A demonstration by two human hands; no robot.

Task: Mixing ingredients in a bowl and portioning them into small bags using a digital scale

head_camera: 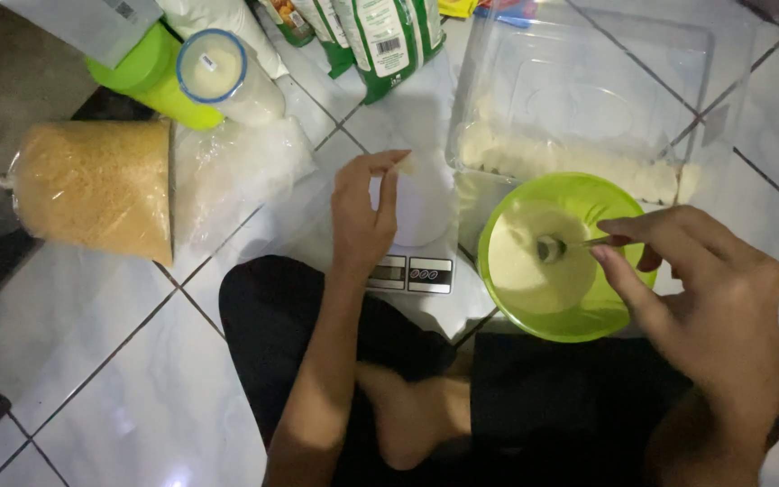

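Batter (534, 257), pale and creamy, fills the bottom of a lime-green bowl (615, 311) that sits on the white tiled floor (110, 361), just in front of the seated person's knees and just to the right of a small kitchen scale (412, 271). Right hand (710, 298) reaches over the bowl's right rim with thumb and fingers pinched together on the handle of a metal spoon (556, 246), whose bowl end dips into the batter. Left hand (362, 212) hovers over the scale's white platform, fingers curled and thumb drawn toward the fingertips; whether it pinches something small there I cannot tell, since that part is too blurred. Behind the bowl lies a large clear plastic box (588, 99) with a row of pale pieces (570, 167) along its near edge, touching or almost touching the bowl's far rim. To the left, well apart from the bowl, a clear bag of golden crumbs (96, 189) lies on its side, with a bag of white powder (245, 167) between it and the scale. Further back stand a lime-green container (151, 77), a blue-rimmed tub (218, 72) holding something white, and green-and-white packets (385, 41). The person's dark-trousered legs are crossed and a bare foot (412, 415) shows between them.
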